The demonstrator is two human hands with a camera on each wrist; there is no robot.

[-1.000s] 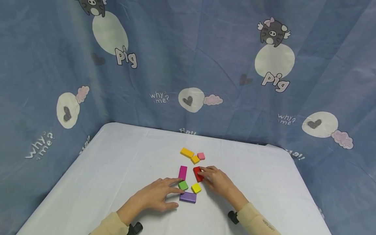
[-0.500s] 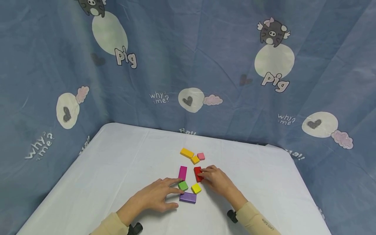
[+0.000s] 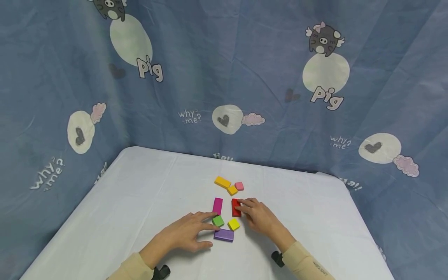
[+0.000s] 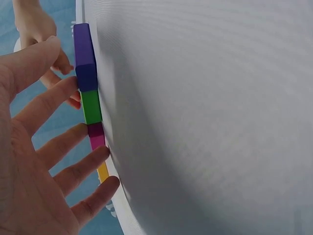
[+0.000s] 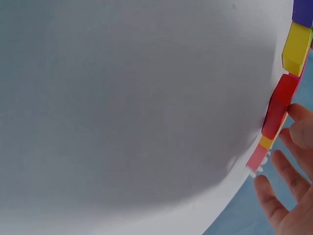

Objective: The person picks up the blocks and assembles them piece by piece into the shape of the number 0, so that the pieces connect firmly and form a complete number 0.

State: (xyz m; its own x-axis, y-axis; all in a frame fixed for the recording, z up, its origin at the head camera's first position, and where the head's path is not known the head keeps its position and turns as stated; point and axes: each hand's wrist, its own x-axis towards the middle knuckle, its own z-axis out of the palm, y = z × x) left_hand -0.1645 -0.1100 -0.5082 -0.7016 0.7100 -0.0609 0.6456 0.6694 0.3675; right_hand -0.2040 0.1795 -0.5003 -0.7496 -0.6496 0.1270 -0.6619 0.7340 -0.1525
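Note:
My left hand (image 3: 187, 234) lies spread with straight fingers at the left of the blocks. One fingertip touches the purple block (image 3: 224, 235), another the near end of the magenta block (image 3: 217, 206). The green block (image 3: 218, 221) sits between those two fingers. On the right, my right hand (image 3: 259, 217) rests fingertips on top of the red block (image 3: 234, 212), which lies flat on the cloth. In the right wrist view, one fingertip meets the upper side of the red block (image 5: 280, 105) while the other fingers stay extended. A yellow block (image 3: 233, 224) lies between red and purple.
Beyond the hands lie an orange oblong block (image 3: 222, 182), a small orange block (image 3: 232, 190) and a pink block (image 3: 239, 186), close together. A white cloth (image 3: 168, 179) covers the table. Behind it hangs a blue patterned curtain (image 3: 196, 77).
The red block has turned from a slant to nearly straight, its far end staying near while its near end swung less; it shifted slightly right under my right fingertips. My left hand has stayed put.

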